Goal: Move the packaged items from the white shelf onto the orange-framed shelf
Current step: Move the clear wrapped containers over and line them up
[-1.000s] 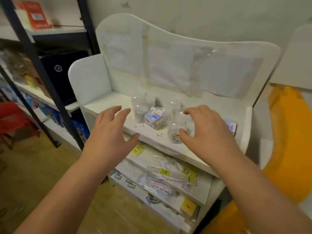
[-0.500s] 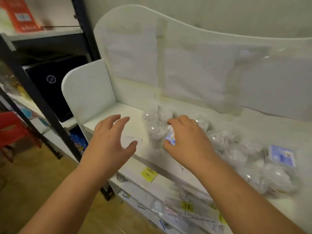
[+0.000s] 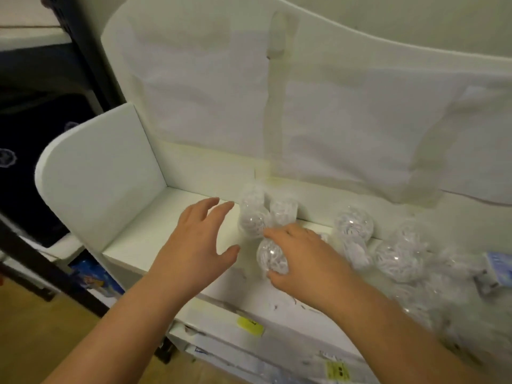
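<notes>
Several clear round packets filled with white shreds lie on the top board of the white shelf [image 3: 133, 245]. My right hand [image 3: 302, 259] curls its fingers and thumb round one clear packet [image 3: 270, 257] near the board's front edge. Two more clear packets [image 3: 252, 217] stand just behind it by the back panel. My left hand [image 3: 199, 242] hovers open to the left of them, fingers spread, touching nothing. Further packets [image 3: 352, 225] spread to the right, blurred. The orange-framed shelf is out of view.
A small blue-and-white box [image 3: 496, 270] lies at the far right of the board. Lower tiers with yellow price tags [image 3: 249, 325] hold flat packaged goods. A black metal rack [image 3: 47, 278] with dark items stands to the left, over a wooden floor.
The view has closed in on the top board and shifted left. My right hand moved onto a front packet and curled round it. My left hand rose nearer the packets, still open.
</notes>
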{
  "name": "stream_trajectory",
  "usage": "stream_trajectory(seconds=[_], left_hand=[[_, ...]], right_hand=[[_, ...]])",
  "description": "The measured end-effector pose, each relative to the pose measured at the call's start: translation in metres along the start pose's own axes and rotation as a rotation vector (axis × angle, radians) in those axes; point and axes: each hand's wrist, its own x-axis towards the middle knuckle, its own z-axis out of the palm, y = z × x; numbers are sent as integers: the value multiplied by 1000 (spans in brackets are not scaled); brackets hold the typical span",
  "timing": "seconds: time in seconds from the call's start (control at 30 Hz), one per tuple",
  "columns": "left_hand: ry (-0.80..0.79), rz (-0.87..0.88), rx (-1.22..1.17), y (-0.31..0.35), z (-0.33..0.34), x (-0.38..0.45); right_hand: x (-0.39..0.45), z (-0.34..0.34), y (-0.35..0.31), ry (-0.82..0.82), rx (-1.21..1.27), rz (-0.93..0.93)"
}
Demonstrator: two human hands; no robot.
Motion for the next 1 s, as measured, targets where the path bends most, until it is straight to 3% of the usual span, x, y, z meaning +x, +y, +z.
stream_trajectory(seconds=[0.37, 0.5, 1.0], left_hand=[[-72, 288, -176, -29, 34, 58], [-62, 314, -258, -19, 49, 64], [-67, 384, -174, -24, 59, 59]], right_hand=[[-9, 12, -26, 241, 108, 120], [-20, 13, -30, 307, 119, 178], [-53, -4, -41, 523, 280, 331]])
